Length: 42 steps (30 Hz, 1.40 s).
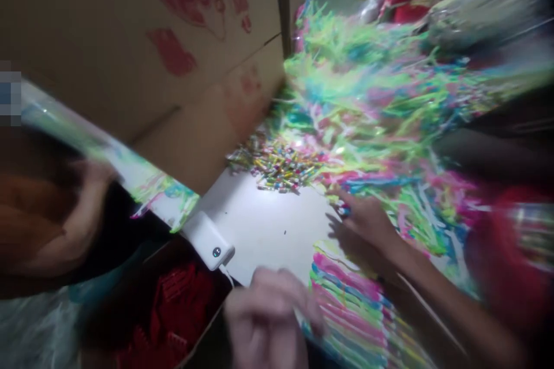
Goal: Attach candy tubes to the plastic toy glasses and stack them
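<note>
My left hand (272, 305) is at the bottom middle, fingers curled in, blurred; anything within them is hidden. Beside it lies a row of pink, blue, green and white strips (348, 305), side by side. My right hand (361, 216) reaches over the white tabletop (264, 225) to the edge of a large tangled heap of bright strips (367, 92). Its fingers are bent around something small and bluish that I cannot make out. Left of that hand is a pile of small, multicoloured stick-like pieces (281, 167).
A big cardboard box (208, 63) with red print rises at back left. A white power bank (212, 245) with a cable lies at the table's left edge. Red plastic pieces (179, 305) are below. Another person's arm (86, 202) is at far left, by a long clear bag (108, 155).
</note>
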Motion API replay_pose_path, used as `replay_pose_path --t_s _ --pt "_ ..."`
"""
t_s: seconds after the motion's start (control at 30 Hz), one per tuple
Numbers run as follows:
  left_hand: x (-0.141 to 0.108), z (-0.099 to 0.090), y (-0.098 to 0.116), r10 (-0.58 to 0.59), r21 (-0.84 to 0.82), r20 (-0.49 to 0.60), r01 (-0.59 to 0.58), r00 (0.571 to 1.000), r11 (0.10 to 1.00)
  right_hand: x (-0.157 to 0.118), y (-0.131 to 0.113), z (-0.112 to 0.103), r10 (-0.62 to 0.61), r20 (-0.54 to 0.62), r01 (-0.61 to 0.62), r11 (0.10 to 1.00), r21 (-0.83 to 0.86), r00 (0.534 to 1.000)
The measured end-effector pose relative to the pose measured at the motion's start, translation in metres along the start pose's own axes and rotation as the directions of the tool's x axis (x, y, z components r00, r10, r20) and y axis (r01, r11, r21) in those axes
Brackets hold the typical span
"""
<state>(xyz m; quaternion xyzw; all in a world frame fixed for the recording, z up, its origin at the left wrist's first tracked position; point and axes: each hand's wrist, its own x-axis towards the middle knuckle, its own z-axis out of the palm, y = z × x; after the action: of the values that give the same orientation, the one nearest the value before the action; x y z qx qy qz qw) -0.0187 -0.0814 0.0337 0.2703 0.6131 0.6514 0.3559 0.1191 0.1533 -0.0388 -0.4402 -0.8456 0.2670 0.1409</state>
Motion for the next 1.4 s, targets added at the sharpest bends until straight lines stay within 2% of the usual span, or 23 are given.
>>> replay_pose_path --t_s 0.03,0.1,0.2,0.3,0.37,0.5,0.7,0.93,1.1,1.2,1.4 --pt "0.009 0.006 -0.013 -0.018 -0.073 -0.068 0.013 0.998 0.997 0.018 -0.002 0.000 -0.040 0.022 0.042 0.995 -0.094 0.999" --pt "0.021 0.009 -0.044 -0.080 -0.169 -0.120 0.059 0.990 0.984 0.053 -0.007 0.004 -0.119 0.084 0.137 0.957 -0.256 0.989" --pt "0.026 -0.002 -0.093 -0.179 -0.186 -0.131 0.153 0.975 0.971 0.092 -0.014 0.014 -0.193 0.164 0.246 0.868 -0.431 0.967" --pt "0.020 -0.014 -0.127 -0.210 -0.166 -0.161 0.183 0.964 0.969 0.110 -0.017 0.021 -0.246 0.207 0.321 0.783 -0.533 0.947" --pt "0.016 -0.014 -0.136 -0.185 -0.134 -0.172 0.163 0.967 0.977 0.113 -0.017 0.023 -0.288 0.224 0.365 0.739 -0.567 0.931" --pt "0.013 -0.006 -0.132 -0.142 -0.100 -0.147 0.129 0.979 0.987 0.110 -0.010 0.017 -0.355 0.202 0.403 0.703 -0.586 0.913" --pt "0.016 -0.003 -0.124 -0.122 -0.087 -0.128 0.112 0.984 0.990 0.124 0.009 -0.001 -0.398 0.030 0.339 0.736 -0.587 0.917" --pt "0.015 -0.003 -0.121 -0.023 -0.023 -0.087 0.021 0.996 1.000 0.149 0.026 0.014 -0.449 0.192 0.478 0.703 -0.527 0.873" --pt "0.016 -0.005 -0.121 -0.022 -0.017 -0.075 0.021 0.997 1.000 0.148 0.018 0.002 -0.515 0.203 0.525 0.620 -0.583 0.833" --pt "0.016 -0.006 -0.120 -0.019 -0.008 -0.071 0.018 0.997 1.000 0.149 0.008 -0.010 -0.573 0.212 0.564 0.552 -0.614 0.792" --pt "0.016 -0.007 -0.122 0.018 0.043 -0.060 -0.015 0.998 0.999 0.158 0.000 -0.009 -0.672 0.387 0.742 0.377 -0.555 0.631"
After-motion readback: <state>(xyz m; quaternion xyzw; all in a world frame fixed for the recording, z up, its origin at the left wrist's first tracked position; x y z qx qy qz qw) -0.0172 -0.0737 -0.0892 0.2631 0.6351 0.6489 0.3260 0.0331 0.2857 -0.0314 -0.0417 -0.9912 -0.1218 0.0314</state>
